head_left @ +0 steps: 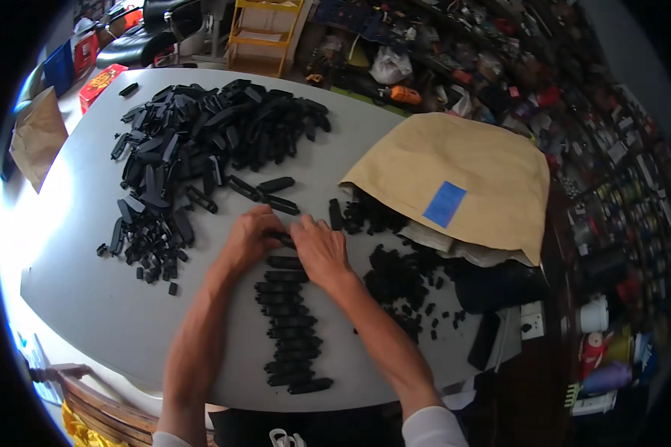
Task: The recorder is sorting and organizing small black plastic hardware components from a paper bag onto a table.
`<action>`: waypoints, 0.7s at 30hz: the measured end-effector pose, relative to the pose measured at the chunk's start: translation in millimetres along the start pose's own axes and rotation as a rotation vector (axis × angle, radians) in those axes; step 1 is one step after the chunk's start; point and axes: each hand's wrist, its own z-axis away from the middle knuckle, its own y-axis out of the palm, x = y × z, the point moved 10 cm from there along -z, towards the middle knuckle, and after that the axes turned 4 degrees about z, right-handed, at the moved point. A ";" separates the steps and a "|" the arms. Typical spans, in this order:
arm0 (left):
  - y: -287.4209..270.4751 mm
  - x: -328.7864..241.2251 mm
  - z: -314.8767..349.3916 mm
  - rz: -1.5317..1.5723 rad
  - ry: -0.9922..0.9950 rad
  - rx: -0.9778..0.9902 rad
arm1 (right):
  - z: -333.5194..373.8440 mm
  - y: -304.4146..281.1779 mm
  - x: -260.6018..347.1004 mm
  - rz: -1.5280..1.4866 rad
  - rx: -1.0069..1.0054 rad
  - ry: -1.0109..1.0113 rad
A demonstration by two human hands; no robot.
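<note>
My left hand (252, 237) and my right hand (320, 252) meet above the middle of the table, fingers closed on the two ends of one long black plastic piece (282, 239). The fingers hide most of it. Just below them, a column of similar black pieces (285, 322) runs toward the table's near edge, each lying crosswise. Beyond my hands lie a few loose long pieces (277, 185). To the right of my right hand is a heap of small black parts (395, 279).
A big pile of long black pieces (201, 130) covers the far left of the grey table (89, 246), with small black bits (153, 246) before it. A brown paper sack (462, 164) with blue tape lies at right, spilling black parts. Crowded shelves (611, 186) stand beyond the right edge.
</note>
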 end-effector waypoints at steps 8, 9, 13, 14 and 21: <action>-8.4 0.4 4.4 -0.005 -0.071 0.030 | 181.3 -74.7 -147.1 -0.295 -0.121 0.563; -4.4 -0.4 3.1 0.004 -0.067 0.035 | 196.3 -73.1 -152.4 -0.287 -0.121 0.571; -4.5 -1.8 2.3 -0.015 -0.029 0.025 | 220.3 -45.8 -165.4 -0.056 0.066 0.708; -4.9 -0.4 2.5 -0.002 -0.009 0.016 | 220.1 -38.5 -163.6 -0.022 0.117 0.713; -8.4 0.1 6.4 -0.012 -0.020 0.019 | 204.6 -31.0 -146.9 0.205 0.275 0.625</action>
